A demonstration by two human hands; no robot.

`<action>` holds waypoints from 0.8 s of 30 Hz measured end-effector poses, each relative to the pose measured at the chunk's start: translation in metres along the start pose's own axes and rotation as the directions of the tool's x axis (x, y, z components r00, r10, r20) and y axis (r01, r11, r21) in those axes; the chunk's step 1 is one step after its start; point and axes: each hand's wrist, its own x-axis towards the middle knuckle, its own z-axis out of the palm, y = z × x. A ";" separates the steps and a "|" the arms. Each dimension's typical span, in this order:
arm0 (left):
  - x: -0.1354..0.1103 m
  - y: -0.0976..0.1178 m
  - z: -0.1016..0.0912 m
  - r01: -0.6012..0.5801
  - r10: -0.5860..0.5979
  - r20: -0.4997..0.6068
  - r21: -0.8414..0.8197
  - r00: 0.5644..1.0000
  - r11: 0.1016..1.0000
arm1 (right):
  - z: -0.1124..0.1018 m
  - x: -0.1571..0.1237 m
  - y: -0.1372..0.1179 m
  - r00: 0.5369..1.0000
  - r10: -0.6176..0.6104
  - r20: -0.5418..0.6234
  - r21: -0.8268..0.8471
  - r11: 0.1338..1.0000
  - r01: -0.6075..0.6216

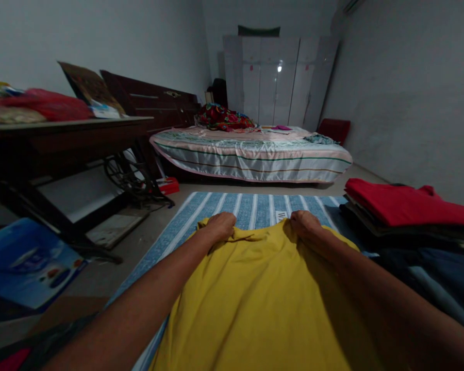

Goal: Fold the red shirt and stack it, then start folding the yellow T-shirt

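Over the striped mat (247,206), it's the yellow shirt (255,288), spread wide, looking unfolded, left hand (222,225) and right hand (306,225) both with fingers curled tight on its far edge! Just right, a pile (402,206) already folded, red on top. Out left, a blue box (27,268); farther off, a red box (169,186), contents of both hidden.

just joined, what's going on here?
A person's left hand and right hand each grip the far edge of a yellow garment, spread out over a blue-and-white striped mat. A stack of clothes, red on top, sits to the right. A bed stands beyond the mat.
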 end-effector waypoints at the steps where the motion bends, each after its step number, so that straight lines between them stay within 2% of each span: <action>1: 0.002 -0.002 -0.003 0.005 -0.005 -0.009 -0.002 1.000 1.000 | -0.004 0.000 0.001 1.000 -0.004 -0.006 -0.010 1.000 0.004; 5: 0.017 -0.010 -0.014 0.071 -0.073 -0.074 -0.029 0.995 0.997 | -0.015 0.004 0.004 0.999 0.021 -0.050 -0.082 0.996 -0.025; 9: 0.034 -0.010 -0.007 0.180 -0.195 -0.168 -0.097 0.966 0.979 | -0.006 0.009 0.002 0.996 0.062 -0.057 -0.126 0.990 -0.069; 11: 0.037 -0.009 0.002 0.172 -0.195 -0.206 -0.127 0.959 0.977 | 0.001 0.009 0.001 0.997 0.068 -0.048 -0.134 0.988 -0.074; 15: 0.034 -0.014 0.010 0.081 -0.118 -0.255 -0.153 0.960 0.985 | 0.006 0.007 0.005 0.998 0.035 -0.047 -0.129 0.991 -0.041; 20: 0.027 -0.023 0.005 -0.073 0.055 -0.133 -0.135 0.990 0.988 | 0.003 0.005 0.009 0.999 0.006 -0.050 -0.134 0.991 -0.013; 24: 0.024 -0.013 0.004 -0.097 0.097 -0.003 0.033 0.995 0.995 | 0.005 0.003 0.000 0.993 -0.115 -0.039 -0.159 0.981 0.108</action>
